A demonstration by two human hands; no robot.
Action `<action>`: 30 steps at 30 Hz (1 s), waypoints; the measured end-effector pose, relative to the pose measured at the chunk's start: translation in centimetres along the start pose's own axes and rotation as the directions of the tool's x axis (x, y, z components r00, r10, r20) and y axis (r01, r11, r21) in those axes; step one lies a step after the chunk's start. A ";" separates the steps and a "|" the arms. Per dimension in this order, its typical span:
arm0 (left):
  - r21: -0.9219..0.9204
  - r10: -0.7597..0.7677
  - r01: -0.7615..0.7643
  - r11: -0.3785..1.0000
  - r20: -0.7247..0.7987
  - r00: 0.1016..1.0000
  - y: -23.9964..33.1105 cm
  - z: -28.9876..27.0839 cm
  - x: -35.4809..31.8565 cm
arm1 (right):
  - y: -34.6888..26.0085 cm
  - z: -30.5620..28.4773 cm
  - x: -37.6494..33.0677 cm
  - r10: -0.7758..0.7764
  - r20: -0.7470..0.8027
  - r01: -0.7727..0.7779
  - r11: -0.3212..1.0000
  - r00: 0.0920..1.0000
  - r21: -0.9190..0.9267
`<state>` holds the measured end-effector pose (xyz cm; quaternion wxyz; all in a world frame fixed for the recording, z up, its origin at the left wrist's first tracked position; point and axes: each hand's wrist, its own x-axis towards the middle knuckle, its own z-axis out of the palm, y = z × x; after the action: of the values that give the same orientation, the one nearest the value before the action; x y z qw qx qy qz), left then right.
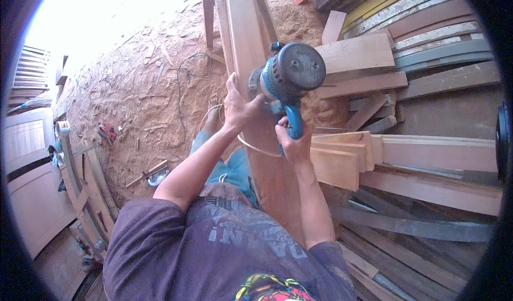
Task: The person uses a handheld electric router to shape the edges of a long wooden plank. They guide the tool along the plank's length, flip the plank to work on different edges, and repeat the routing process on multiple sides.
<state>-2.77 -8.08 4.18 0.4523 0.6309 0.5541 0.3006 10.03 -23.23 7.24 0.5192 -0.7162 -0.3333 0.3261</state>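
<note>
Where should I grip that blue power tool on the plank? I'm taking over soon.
Take the blue power tool by its blue loop handle, from the near side, as the right hand does; the left hand steadies its body from the left.

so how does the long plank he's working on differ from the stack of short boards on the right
The long plank runs away from the person and carries the blue power tool, with the left hand on it. The short boards are stubbier, lie crosswise in a stack, and are untouched. Both are pale reddish bare wood.

Purple printed tee [224, 247], blue shorts [235, 170]
</note>
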 end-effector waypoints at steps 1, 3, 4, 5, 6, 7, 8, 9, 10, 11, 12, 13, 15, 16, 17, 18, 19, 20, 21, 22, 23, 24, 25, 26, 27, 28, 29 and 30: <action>0.032 -0.013 0.013 0.999 0.018 1.000 0.4 -0.2 -0.8 | -0.1 -0.5 -0.8 0.006 -0.004 -0.006 1.000 1.000 -0.012; 0.048 0.018 -0.020 0.999 0.039 0.999 -0.3 -0.4 -2.5 | -0.6 -1.1 -3.1 0.014 0.007 -0.013 0.999 1.000 -0.050; 0.056 0.035 -0.038 0.998 0.052 0.998 -0.7 -0.4 -3.2 | -0.6 -1.5 -4.2 0.009 -0.002 -0.010 0.999 1.000 -0.048; 0.074 0.058 -0.064 0.995 0.073 0.996 -0.8 -0.6 -4.1 | -0.8 -1.9 -5.6 0.012 -0.014 -0.012 0.999 1.000 -0.047; 0.097 0.078 -0.086 0.991 0.085 0.993 -0.9 -0.8 -5.0 | -1.1 -2.1 -6.7 0.012 -0.015 -0.013 0.999 1.000 -0.042; 0.120 0.098 -0.109 0.987 0.100 0.990 -1.1 -1.1 -5.8 | -1.9 -2.7 -8.0 0.035 -0.001 -0.035 0.995 0.999 -0.090; 0.081 0.100 -0.112 0.990 0.136 0.986 -0.9 -1.5 -6.5 | -1.8 -2.9 -9.3 0.037 -0.013 -0.038 0.996 0.999 -0.077; 0.043 0.098 -0.107 0.993 0.174 0.980 -0.8 -1.9 -7.4 | -1.5 -3.0 -10.7 0.044 -0.025 -0.046 0.997 0.999 -0.066; 0.005 0.096 -0.100 0.995 0.213 0.972 -0.7 -2.3 -7.9 | -1.2 -3.1 -11.7 0.052 -0.037 -0.054 0.997 0.998 -0.054; 0.044 0.061 -0.076 0.996 0.271 0.961 -0.6 -3.3 -8.1 | -2.2 -3.6 -11.8 0.053 0.028 -0.050 0.994 0.998 -0.097; 0.030 0.143 -0.155 0.987 0.242 0.960 -2.0 -3.5 -8.0 | -2.5 -3.6 -12.0 0.058 0.016 -0.056 0.994 0.998 -0.094; 0.019 0.224 -0.233 0.972 0.213 0.951 -4.0 -3.6 -7.3 | -2.7 -3.6 -12.2 0.063 0.003 -0.063 0.994 0.998 -0.092; -0.021 0.333 -0.334 0.942 0.145 0.932 -4.4 -4.4 -4.6 | -3.0 -3.7 -11.8 0.064 -0.003 -0.064 0.993 0.998 -0.100; -0.033 0.288 -0.286 0.958 0.120 0.950 -4.7 -3.9 -2.2 | -3.4 -3.9 -11.8 0.074 -0.005 -0.074 0.991 0.997 -0.113; -0.043 0.239 -0.236 0.971 0.090 0.967 -5.0 -3.3 0.5 | -3.5 -4.1 -11.9 0.082 0.000 -0.082 0.989 0.997 -0.126; -0.048 0.232 -0.228 0.972 0.080 0.969 -4.0 -2.7 3.4 | -3.4 -4.2 -11.9 0.114 -0.005 -0.114 0.988 0.993 -0.101; -0.049 0.228 -0.225 0.973 0.065 0.972 -2.7 -2.1 6.3 | -3.1 -4.3 -11.8 0.140 -0.006 -0.140 0.988 0.990 -0.071; 0.006 0.222 -0.223 0.975 0.031 0.974 -2.0 -1.5 9.0 | -3.0 -4.2 -11.6 0.161 0.003 -0.161 0.986 0.987 -0.038; 0.065 0.221 -0.220 0.973 -0.004 0.975 -1.7 -0.8 11.4 | -3.0 -4.1 -11.1 0.147 0.004 -0.147 0.989 0.989 -0.033; 0.097 0.239 -0.234 0.967 -0.034 0.971 -2.2 0.1 13.0 | -3.0 -3.8 -10.7 0.133 0.002 -0.133 0.991 0.991 -0.026; 0.128 0.256 -0.247 0.961 -0.059 0.965 -3.0 1.1 14.1 | -2.9 -3.6 -10.5 0.122 -0.003 -0.122 0.992 0.992 -0.020; 0.156 0.274 -0.260 0.953 -0.075 0.959 -3.2 1.9 14.4 | -3.0 -3.5 -10.4 0.125 -0.004 -0.125 0.992 0.992 -0.026; 0.127 0.224 -0.214 0.968 -0.069 0.972 -3.6 2.3 14.6 | -3.3 -3.5 -10.1 0.128 -0.002 -0.128 0.991 0.992 -0.032; 0.123 0.232 -0.223 0.967 -0.066 0.970 -3.7 2.6 14.6 | -3.4 -3.4 -10.0 0.130 -0.004 -0.130 0.991 0.992 -0.036; 0.120 0.239 -0.230 0.966 -0.066 0.969 -3.8 2.8 14.6 | -2.8 -3.4 -10.0 0.096 -0.012 -0.096 0.994 0.995 -0.056; 0.117 0.246 -0.237 0.964 -0.067 0.967 -3.9 2.9 14.5 | -1.7 -3.4 -10.3 0.061 -0.016 -0.063 0.995 0.998 -0.076; 0.115 0.236 -0.228 0.967 -0.061 0.970 -3.8 2.9 14.4 | -1.5 -3.4 -10.2 0.024 -0.017 -0.026 0.995 1.000 -0.097; 0.113 0.225 -0.218 0.969 -0.054 0.973 -3.7 2.9 14.2 | -1.4 -3.4 -10.2 0.032 -0.032 -0.035 0.996 0.999 -0.085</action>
<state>1.13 4.93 -2.08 0.3630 0.7015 0.5102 0.3403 6.82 -33.01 10.68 0.4877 -0.7480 -0.3270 0.3094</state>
